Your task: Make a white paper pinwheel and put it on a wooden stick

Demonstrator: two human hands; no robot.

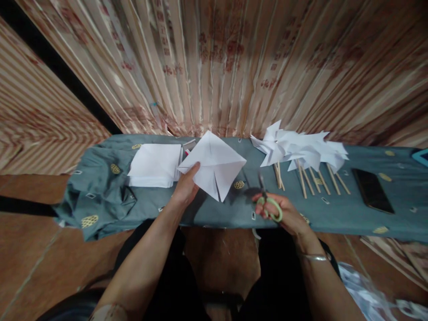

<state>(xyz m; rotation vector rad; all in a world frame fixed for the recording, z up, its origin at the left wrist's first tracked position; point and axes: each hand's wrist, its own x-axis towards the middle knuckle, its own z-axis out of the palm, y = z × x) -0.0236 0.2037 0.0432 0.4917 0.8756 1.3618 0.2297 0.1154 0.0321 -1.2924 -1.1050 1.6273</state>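
Note:
In my left hand (187,186) is a square sheet of white paper (220,154), turned corner-down, with my thumb on top near its left corner. Creases cross the sheet, and a slit runs in from the bottom corner. My right hand (279,207) grips a pair of scissors (274,208) by green handles, with the blades pointing away from me, to the right of the paper and apart from it. A stack of white paper squares (155,165) lies left of my left hand. Several white paper pinwheels (277,145) on wooden sticks lie beyond my right hand.
The narrow table has a grey-green patterned cloth (230,216), bunched at its left end. A black phone (372,191) lies on the right, and a blue object (420,156) sits at the far right edge. Pleated curtains (214,67) hang behind the table. A clear plastic bag (364,290) is at lower right.

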